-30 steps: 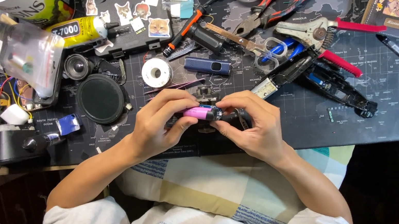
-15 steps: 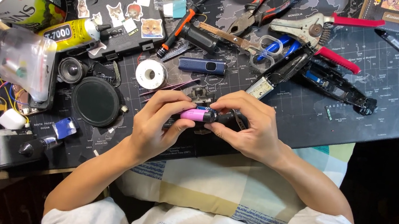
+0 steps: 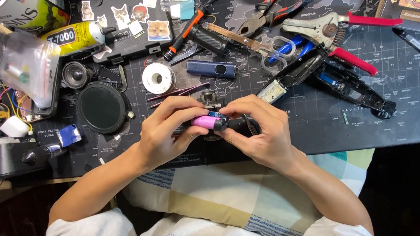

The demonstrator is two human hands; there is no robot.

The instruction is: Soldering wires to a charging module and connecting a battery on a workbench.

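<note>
While we look down over the dark map-print mat (image 3: 330,118) on the worktop, both hands meet at its near edge. Our left hand (image 3: 166,134) pinches the small pink cylindrical battery cell (image 3: 208,121) w/ thumb & fingers closed round its left end. Our right hand (image 3: 260,133) is closed on the black tube-shaped casing (image 3: 239,123) that touches the cell's right end; the join is partly hidden by fingers. Just beyond the hands lie a white solder spool (image 3: 159,77) & a dark blue oblong device (image 3: 211,69). Further back: red-handled wire strippers (image 3: 336,40), an orange-and-black screwdriver (image 3: 186,32). Left of the hands, a round black disc (image 3: 101,107) & a yellow glue tube (image 3: 73,36).
</note>
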